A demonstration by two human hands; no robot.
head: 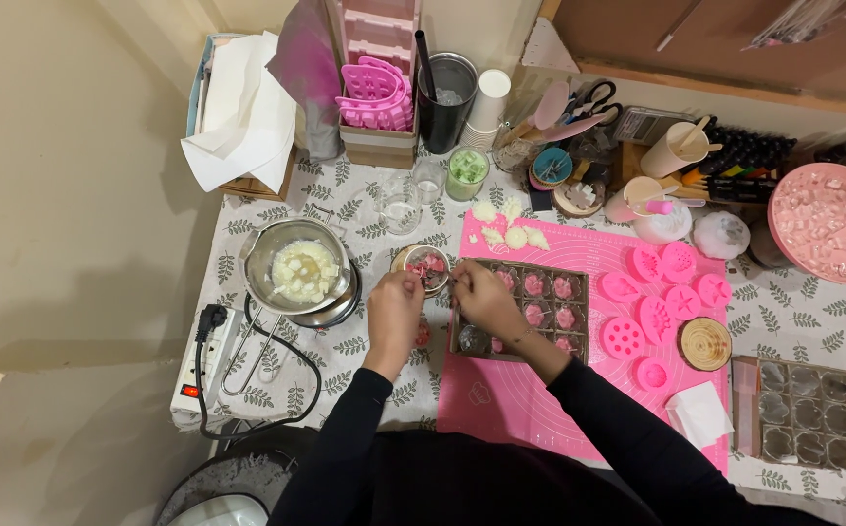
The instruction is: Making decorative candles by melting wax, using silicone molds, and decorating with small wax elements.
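Your left hand [394,302] and right hand [481,292] flank the small bowl of pink pieces [425,268]; both pinch closed, contents too small to tell. The mould tray [525,312] lies just right.

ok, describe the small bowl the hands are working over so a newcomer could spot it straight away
Start at the pink silicone mat on the leaf-print tablecloth. Just off its upper left corner, right of the metal pot of white chunks, sits a small round bowl, with the left hand and right hand just below it. It alone holds pink pieces in a pale rim.
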